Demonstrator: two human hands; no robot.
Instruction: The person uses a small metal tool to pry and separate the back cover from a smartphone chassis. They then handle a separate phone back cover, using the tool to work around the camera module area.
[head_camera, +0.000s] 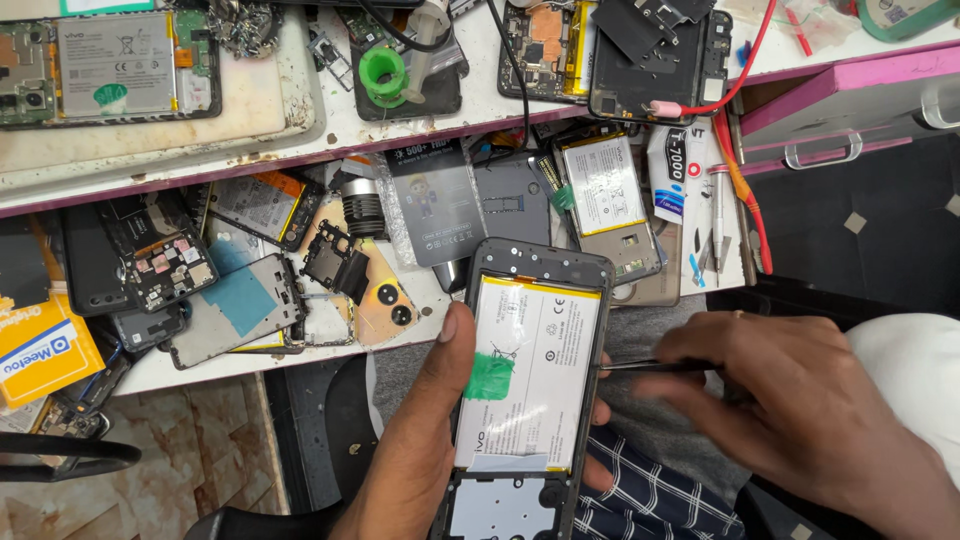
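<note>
My left hand (425, 440) grips an opened phone (525, 385) with its back cover off, thumb lying along the left edge. A white battery (540, 350) with a green pull tab (489, 376) fills the phone's middle. My right hand (790, 400) holds a thin dark metal tool (640, 366) level, and its tip touches the phone's right edge beside the battery. The phone sits above my lap, which is covered in checked cloth.
An open drawer holds several phone parts, a loose battery (605, 185), a glue tube (672, 180) and back covers. On the bench above lie another opened phone (110, 65), a green solder reel (383, 75) and a red cable (745, 70). A pink drawer (850, 100) stands at right.
</note>
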